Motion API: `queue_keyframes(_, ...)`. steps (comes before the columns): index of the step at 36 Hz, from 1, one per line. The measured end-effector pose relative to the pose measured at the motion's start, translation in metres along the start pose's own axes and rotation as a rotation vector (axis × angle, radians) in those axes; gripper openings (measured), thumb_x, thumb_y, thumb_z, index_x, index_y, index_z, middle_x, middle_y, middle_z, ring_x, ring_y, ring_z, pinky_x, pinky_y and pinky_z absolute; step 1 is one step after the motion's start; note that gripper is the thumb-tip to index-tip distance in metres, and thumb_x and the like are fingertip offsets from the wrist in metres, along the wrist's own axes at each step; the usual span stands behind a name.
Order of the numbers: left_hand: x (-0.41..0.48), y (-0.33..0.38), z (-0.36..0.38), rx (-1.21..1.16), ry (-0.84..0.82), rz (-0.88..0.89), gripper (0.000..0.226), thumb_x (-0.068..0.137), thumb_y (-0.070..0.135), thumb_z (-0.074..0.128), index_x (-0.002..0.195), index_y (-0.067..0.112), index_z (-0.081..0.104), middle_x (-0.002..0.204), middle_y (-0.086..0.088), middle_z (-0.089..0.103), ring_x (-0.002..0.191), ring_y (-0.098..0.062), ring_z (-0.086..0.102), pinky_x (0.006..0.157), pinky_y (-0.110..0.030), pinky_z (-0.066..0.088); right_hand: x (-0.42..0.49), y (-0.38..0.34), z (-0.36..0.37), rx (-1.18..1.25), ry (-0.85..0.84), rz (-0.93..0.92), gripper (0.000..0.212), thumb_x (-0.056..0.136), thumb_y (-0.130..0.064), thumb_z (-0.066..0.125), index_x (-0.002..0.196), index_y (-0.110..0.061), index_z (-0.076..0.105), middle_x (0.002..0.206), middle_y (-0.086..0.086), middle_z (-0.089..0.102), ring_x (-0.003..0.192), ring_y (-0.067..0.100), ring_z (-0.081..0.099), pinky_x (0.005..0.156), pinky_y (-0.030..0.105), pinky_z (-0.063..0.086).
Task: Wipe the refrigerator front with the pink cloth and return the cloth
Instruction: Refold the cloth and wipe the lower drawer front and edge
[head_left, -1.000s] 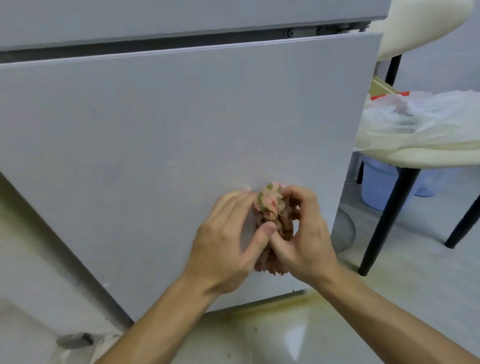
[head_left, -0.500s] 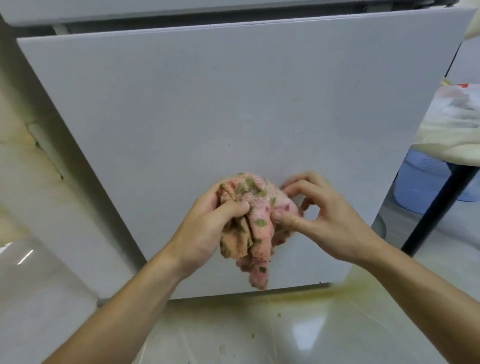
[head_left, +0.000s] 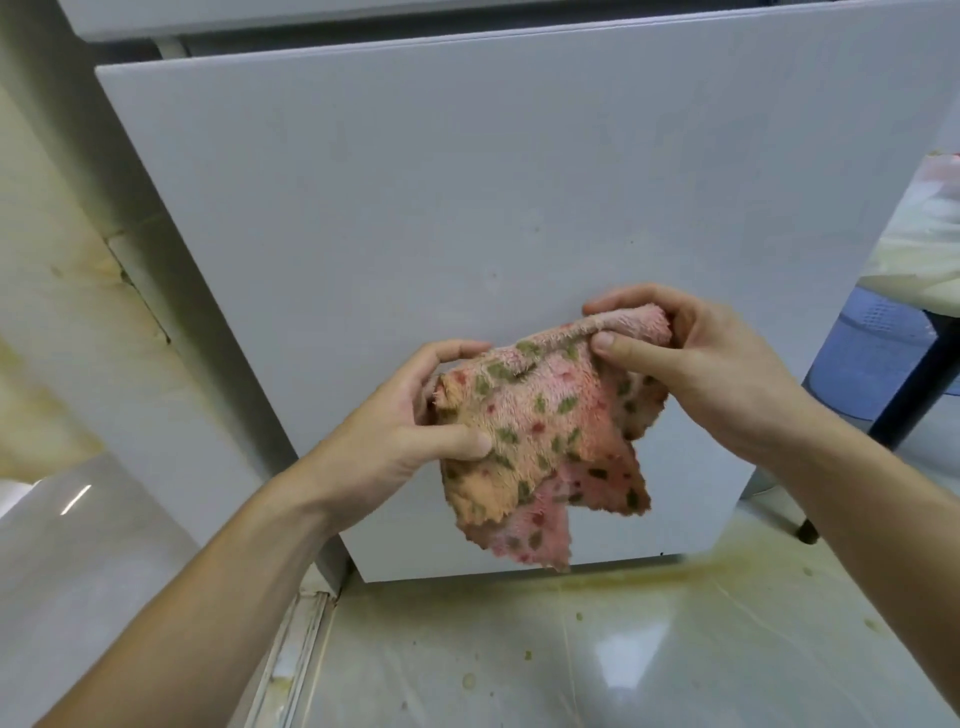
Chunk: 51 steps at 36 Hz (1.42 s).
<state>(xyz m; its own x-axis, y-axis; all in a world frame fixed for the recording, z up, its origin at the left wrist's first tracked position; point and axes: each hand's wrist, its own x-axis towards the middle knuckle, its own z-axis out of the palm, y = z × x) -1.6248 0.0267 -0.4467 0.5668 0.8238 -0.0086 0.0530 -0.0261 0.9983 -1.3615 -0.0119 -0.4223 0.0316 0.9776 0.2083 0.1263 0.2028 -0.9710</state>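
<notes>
The pink cloth (head_left: 550, 441), fuzzy with green and red spots, hangs spread out in front of the lower refrigerator door (head_left: 441, 208), a plain pale grey panel. My left hand (head_left: 410, 431) pinches the cloth's left edge between thumb and fingers. My right hand (head_left: 696, 364) grips the cloth's upper right corner. The cloth's lower corners dangle free just above the door's bottom edge. Whether the cloth touches the door I cannot tell.
A stained glossy tile floor (head_left: 571, 665) lies below the door. A wall (head_left: 47, 322) with a yellowed patch stands at the left. At the right are a cream chair seat (head_left: 919, 249) with a plastic bag on it, its black leg (head_left: 904, 395), and a blue bin (head_left: 862, 358).
The cloth was bunched in a ball between both hands; my hands have pulled apart and opened it out. The view has shifted left and down toward the door's bottom.
</notes>
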Motion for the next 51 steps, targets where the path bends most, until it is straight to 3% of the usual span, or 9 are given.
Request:
queue_keyframes(3, -0.003, 0.006, 0.002, -0.160, -0.075, -0.064, 0.058, 0.080, 0.002, 0.069, 0.137, 0.013, 0.062, 0.132, -0.014, 0.071, 0.125, -0.031, 0.067, 0.102, -0.038, 0.056, -0.001, -0.002, -0.001, -0.377, 0.102, -0.028, 0.010, 0.094, -0.026, 0.076, 0.102, -0.026, 0.070, 0.086, -0.007, 0.074, 0.068, 0.007, 0.069, 0.065, 0.026, 0.059)
queue_keyframes(7, -0.001, 0.011, 0.013, -0.198, -0.027, -0.095, 0.036, 0.087, 0.006, 0.073, 0.122, 0.005, 0.071, 0.109, -0.010, 0.078, 0.099, -0.020, 0.076, 0.080, -0.026, 0.062, -0.012, 0.001, 0.007, -1.014, 0.126, -0.225, 0.027, 0.092, -0.040, 0.069, 0.114, -0.031, 0.057, 0.111, -0.015, 0.060, 0.092, 0.003, 0.060, 0.083, 0.029, 0.052)
queue_keyframes(14, 0.003, 0.017, 0.024, -0.192, 0.074, -0.090, 0.037, 0.088, 0.019, 0.069, 0.120, 0.001, 0.072, 0.113, -0.020, 0.076, 0.103, -0.030, 0.075, 0.092, -0.038, 0.061, -0.038, -0.006, 0.038, -0.657, -0.361, -0.266, 0.057, 0.067, -0.074, 0.079, 0.100, -0.033, 0.056, 0.106, -0.017, 0.055, 0.104, 0.009, 0.059, 0.087, 0.029, 0.052)
queue_keyframes(17, 0.004, 0.019, 0.023, -0.241, 0.109, -0.086, 0.045, 0.089, 0.031, 0.066, 0.119, -0.002, 0.071, 0.106, -0.016, 0.078, 0.097, -0.023, 0.076, 0.082, -0.030, 0.063, -0.041, 0.015, 0.051, -0.859, -0.249, -0.406, 0.063, 0.074, -0.073, 0.073, 0.112, -0.033, 0.045, 0.111, -0.016, 0.043, 0.098, 0.008, 0.054, 0.079, 0.029, 0.053)
queue_keyframes(22, 0.002, 0.020, 0.017, -0.221, 0.064, -0.062, 0.065, 0.078, 0.046, 0.069, 0.121, -0.004, 0.068, 0.110, -0.015, 0.074, 0.098, -0.021, 0.070, 0.084, -0.026, 0.059, -0.034, 0.024, 0.053, -0.619, -0.083, -0.437, 0.010, 0.092, -0.031, 0.065, 0.099, -0.024, 0.063, 0.102, -0.011, 0.060, 0.096, 0.010, 0.061, 0.083, 0.033, 0.054)
queue_keyframes(27, -0.001, 0.014, 0.007, -0.197, -0.026, -0.102, 0.061, 0.078, 0.002, 0.083, 0.135, 0.008, 0.062, 0.119, -0.009, 0.076, 0.113, -0.018, 0.071, 0.094, -0.023, 0.057, -0.023, 0.011, 0.037, -0.206, -0.288, -0.133, 0.015, 0.085, -0.026, 0.084, 0.091, -0.016, 0.074, 0.096, -0.001, 0.075, 0.098, 0.019, 0.072, 0.091, 0.036, 0.059)
queue_keyframes(37, -0.002, 0.003, 0.007, -0.164, -0.103, -0.085, 0.068, 0.075, -0.007, 0.075, 0.139, 0.007, 0.060, 0.136, -0.008, 0.070, 0.130, -0.019, 0.065, 0.105, -0.027, 0.053, -0.014, 0.028, 0.029, 0.102, -0.423, 0.072, 0.037, 0.071, -0.045, 0.093, 0.083, -0.016, 0.075, 0.094, 0.013, 0.072, 0.085, 0.022, 0.067, 0.080, 0.030, 0.051)
queue_keyframes(43, 0.001, -0.010, 0.002, -0.034, -0.067, -0.146, 0.060, 0.069, -0.012, 0.062, 0.126, 0.008, 0.067, 0.107, -0.020, 0.070, 0.099, -0.027, 0.068, 0.084, -0.031, 0.060, -0.007, 0.014, 0.031, 0.296, -0.118, 0.119, 0.025, 0.084, -0.036, 0.077, 0.085, -0.017, 0.061, 0.077, 0.011, 0.051, 0.072, 0.016, 0.052, 0.067, 0.029, 0.038)
queue_keyframes(51, -0.006, -0.001, -0.005, 0.106, -0.244, -0.295, 0.025, 0.098, 0.031, 0.069, 0.119, 0.020, 0.076, 0.123, -0.006, 0.076, 0.117, -0.024, 0.072, 0.100, -0.029, 0.055, 0.002, -0.009, 0.022, -0.506, 0.110, -0.201, 0.013, 0.109, -0.032, 0.051, 0.103, -0.026, 0.062, 0.089, -0.015, 0.073, 0.080, -0.004, 0.065, 0.067, 0.009, 0.044)
